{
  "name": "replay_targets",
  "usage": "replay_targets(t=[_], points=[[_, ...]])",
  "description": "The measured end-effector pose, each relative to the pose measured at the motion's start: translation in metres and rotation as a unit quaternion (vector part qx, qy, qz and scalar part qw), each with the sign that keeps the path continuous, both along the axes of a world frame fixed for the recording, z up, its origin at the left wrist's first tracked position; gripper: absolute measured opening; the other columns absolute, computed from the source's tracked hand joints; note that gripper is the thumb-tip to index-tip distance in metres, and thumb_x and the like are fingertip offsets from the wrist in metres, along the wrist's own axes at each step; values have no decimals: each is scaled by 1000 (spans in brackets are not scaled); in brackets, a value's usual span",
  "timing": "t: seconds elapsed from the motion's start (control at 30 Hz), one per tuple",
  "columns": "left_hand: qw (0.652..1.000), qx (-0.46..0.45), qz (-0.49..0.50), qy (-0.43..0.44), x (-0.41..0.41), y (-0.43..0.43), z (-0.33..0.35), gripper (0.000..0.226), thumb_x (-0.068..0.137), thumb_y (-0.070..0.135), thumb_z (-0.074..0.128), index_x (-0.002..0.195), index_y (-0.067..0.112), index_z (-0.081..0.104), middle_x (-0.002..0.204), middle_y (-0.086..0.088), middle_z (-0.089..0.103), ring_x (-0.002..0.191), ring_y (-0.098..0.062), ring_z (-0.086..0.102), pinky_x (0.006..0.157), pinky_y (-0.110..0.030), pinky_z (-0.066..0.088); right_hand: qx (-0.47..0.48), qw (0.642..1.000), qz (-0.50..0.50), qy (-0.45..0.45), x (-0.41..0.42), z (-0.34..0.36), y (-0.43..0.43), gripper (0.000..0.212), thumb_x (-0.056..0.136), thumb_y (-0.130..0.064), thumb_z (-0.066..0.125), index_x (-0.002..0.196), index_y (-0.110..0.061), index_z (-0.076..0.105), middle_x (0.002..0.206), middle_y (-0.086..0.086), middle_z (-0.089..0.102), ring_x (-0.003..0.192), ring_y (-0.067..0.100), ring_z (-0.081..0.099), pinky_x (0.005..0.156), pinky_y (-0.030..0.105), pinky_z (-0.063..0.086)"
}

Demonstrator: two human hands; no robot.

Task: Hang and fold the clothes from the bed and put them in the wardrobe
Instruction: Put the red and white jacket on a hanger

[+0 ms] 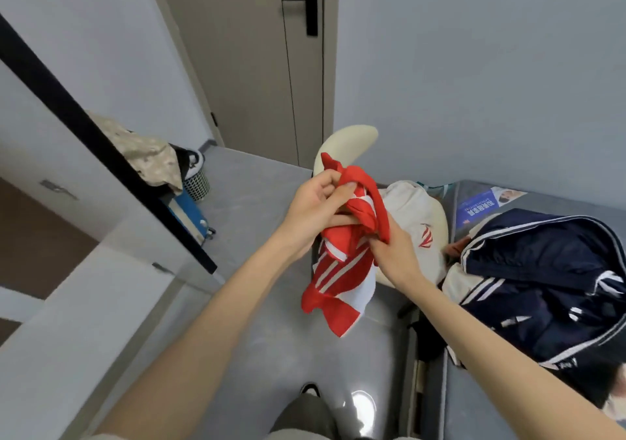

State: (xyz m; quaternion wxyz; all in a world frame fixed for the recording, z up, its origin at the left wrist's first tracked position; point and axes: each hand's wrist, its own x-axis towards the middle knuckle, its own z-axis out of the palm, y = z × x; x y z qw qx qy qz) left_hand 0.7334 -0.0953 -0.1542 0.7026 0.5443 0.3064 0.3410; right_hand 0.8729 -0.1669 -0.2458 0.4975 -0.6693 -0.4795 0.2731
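Note:
I hold a red and white striped garment [342, 270] bunched in the air over the floor, at the centre of the head view. My left hand [316, 207] grips its upper folds, fingers curled into the red cloth. My right hand [394, 251] pinches the cloth lower on the right side. The rest of the garment hangs down below both hands. On the bed [481, 402] at the right lie a navy jacket with white stripes [555, 284] and a cream garment with a red logo [415, 223]. A white wardrobe [67, 304] with a black edge stands at the left.
A cream curved pillow [349, 140] pokes up behind the garment. A beige door [257, 67] with a black handle is ahead. A camouflage cloth [149, 155], a mesh basket [196, 182] and a blue case [189, 216] sit by the wardrobe. Grey floor [267, 338] runs between wardrobe and bed.

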Motion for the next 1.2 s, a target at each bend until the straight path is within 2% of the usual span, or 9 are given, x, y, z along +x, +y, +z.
replay_targets(t=[0.23,0.33,0.43,0.53,0.63,0.77,0.9,1.1,1.2], points=[[976,131,174,13,-32,-63,24,24,97,8,53,119,16,55,110,-3,62,102,-9,60,97,-29,48,69,997,-22,20,4,59,-49,35,77,-10,42,102,-22,63,88,-17,66,83,-10,58,75,9,43],[974,149,166,50,-53,-92,24,61,97,8,51,149,23,22,142,-4,43,125,-11,48,105,-21,40,60,991,5,121,-10,89,-58,26,89,-6,48,95,-23,67,80,-18,69,76,-4,62,69,14,50],[970,130,166,120,-80,-123,15,78,95,16,56,152,31,5,153,-2,30,134,-16,39,110,-25,34,57,984,43,161,-36,111,-63,28,89,-3,50,87,-24,68,73,-17,68,67,-6,61,62,12,48],[956,87,161,229,-117,-162,-3,92,83,41,65,151,40,3,148,2,33,130,-13,42,102,-25,38,52,975,63,209,-70,120,-67,27,90,-2,50,84,-22,67,71,-11,67,65,0,62,64,19,50],[958,19,86,272,-158,-203,-21,95,75,45,74,146,46,11,128,20,46,104,14,56,76,-5,45,19,946,81,312,-110,130,-70,20,91,-6,52,87,-18,67,72,-3,69,64,8,65,64,25,54],[938,16,110,329,-205,-242,-40,30,83,40,72,111,35,60,100,23,65,78,15,62,64,-2,43,-14,921,109,373,-166,143,-73,16,92,-6,53,89,-15,66,83,4,70,73,15,68,71,27,58],[890,70,275,357,-252,-253,-30,31,96,22,56,88,-6,65,78,-4,57,74,-13,49,64,-28,39,-31,922,176,343,-221,146,-79,16,93,-3,53,104,-10,63,92,8,65,82,21,64,83,37,53],[871,53,364,326,-322,-269,5,19,94,23,61,82,9,66,80,-2,62,75,-11,54,67,-24,42,-149,910,348,170,-287,140,-106,51,90,-15,65,136,-18,41,129,-1,51,100,10,57,71,24,50],[859,109,387,316,-348,-270,28,10,89,22,68,91,12,71,83,4,68,79,-4,60,71,-15,45,-72,885,459,-31,-299,134,-124,87,84,-15,73,152,-26,20,151,-6,29,136,10,34,105,35,41]])
